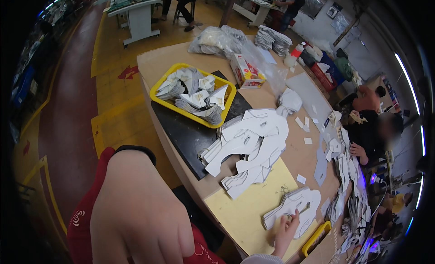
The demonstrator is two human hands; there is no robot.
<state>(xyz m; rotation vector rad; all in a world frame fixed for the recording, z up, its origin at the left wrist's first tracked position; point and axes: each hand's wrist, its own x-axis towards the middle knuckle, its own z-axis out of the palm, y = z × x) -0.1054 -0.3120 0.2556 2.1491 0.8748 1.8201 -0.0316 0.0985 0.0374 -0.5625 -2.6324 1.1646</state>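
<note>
My left hand (140,209) is very close and large at the lower left, fingers curled in and their tips out of sight. I cannot make out whether it holds anything. Farther right, my right hand (285,232) rests at a stack of white cut pieces (310,208) with a slot in them, at the table's near right. Its fingers are bent together around something too small to name, the index fingertip on the top piece. Beyond lie larger stacks of curved white pieces (258,132), partly on a yellow sheet (240,216).
A yellow basket (156,97) of grey-white pieces stands on a black mat (190,150). Behind are a small carton (247,73), plastic bags (217,39) and a red-capped bottle (293,55). A small yellow tray (316,239) is beside my right hand. A person sits across the table's right side.
</note>
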